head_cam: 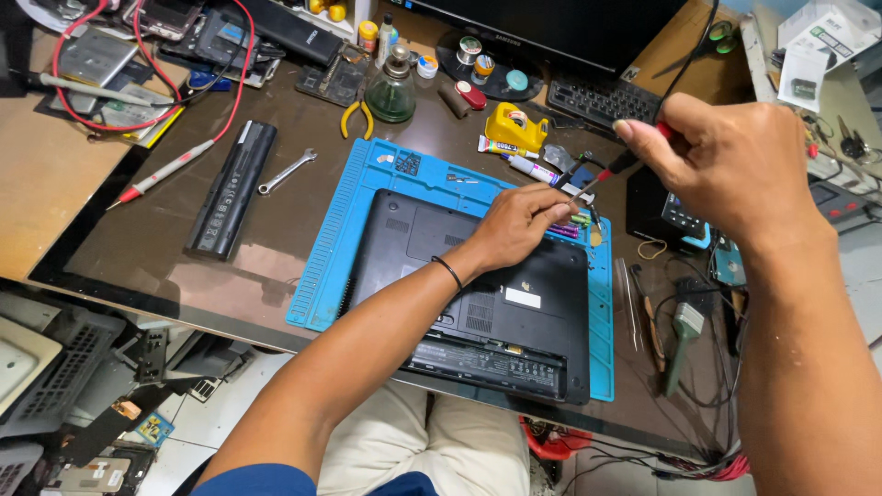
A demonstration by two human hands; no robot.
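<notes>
A black laptop [496, 312] lies upside down on a blue work mat [344, 248]. My left hand [519, 225] rests on its far right corner, fingertips pinched at the tip of a screwdriver [602, 176]. My right hand [726, 161] is raised above and to the right, gripping the screwdriver's red and black handle. The shaft slants down to the left toward the laptop's corner. What the left fingertips pinch is too small to tell.
A long black battery [231, 188], a small wrench [287, 172] and a red probe [165, 173] lie left of the mat. A glass bottle [391, 90], yellow pliers [356, 118], a yellow tape dispenser [516, 127], a keyboard [602, 101] and a monitor base stand behind. Tweezers and a brush [682, 335] lie right.
</notes>
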